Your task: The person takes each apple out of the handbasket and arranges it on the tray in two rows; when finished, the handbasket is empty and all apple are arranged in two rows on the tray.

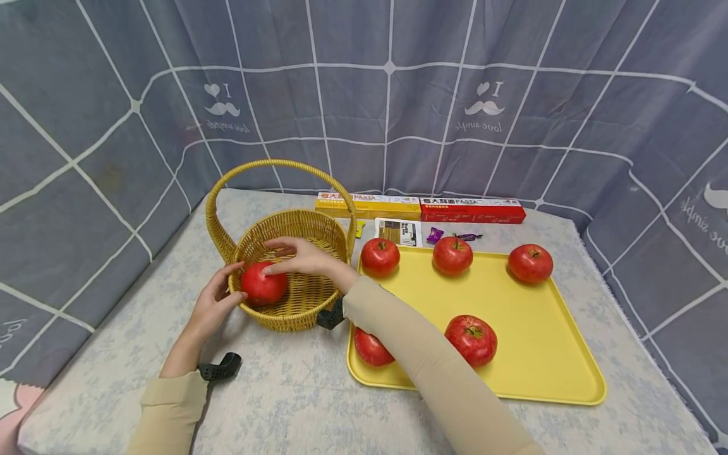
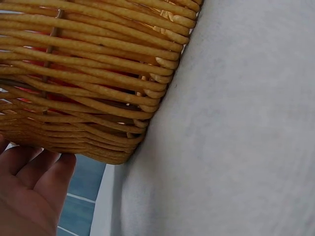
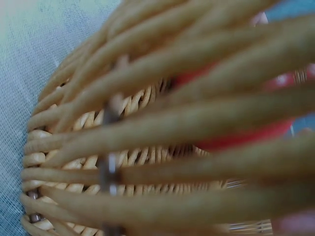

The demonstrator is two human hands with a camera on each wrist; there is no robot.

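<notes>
Grey cloth with a white grid pattern hung behind and on both sides of the table (image 1: 296, 404), which was covered by a pale blue-grey patterned cloth. Your left hand (image 1: 213, 306) was at the outer wall of the woven yellow wicker basket with an arched handle (image 1: 309, 303); its fingers were only a little bent and touched the round red apple (image 1: 263, 284) from the left, over the basket rim. Your right hand (image 1: 304, 258) reached across from the right and lay on the same apple from above, with the fingertips (image 1: 272, 269) on its top and nearly straight. I could not tell whether either hand really gripped the apple or only touched it. The apple was inside the basket, at the near left wall, just between your two hands.

In the left wrist view the palm and fingers (image 2: 29, 191) lay loose under the basket wall (image 2: 93, 73), and red showed through the weave. In the right wrist view the blurred basket strands (image 3: 147, 147) filled the picture, again with red behind them.

To the right of your right forearm lay a flat yellow plastic tray (image 1: 540, 341) with five more red apples: three (image 1: 380, 256) (image 1: 452, 255) (image 1: 530, 263) along its far edge and two (image 1: 471, 340) (image 1: 372, 349) near your sleeve, one partly hidden by the arm. Beyond the tray, far from both hands, a yellow pasta box (image 1: 370, 206) and a red pasta box (image 1: 472, 210) lay end to end by the curtain.
</notes>
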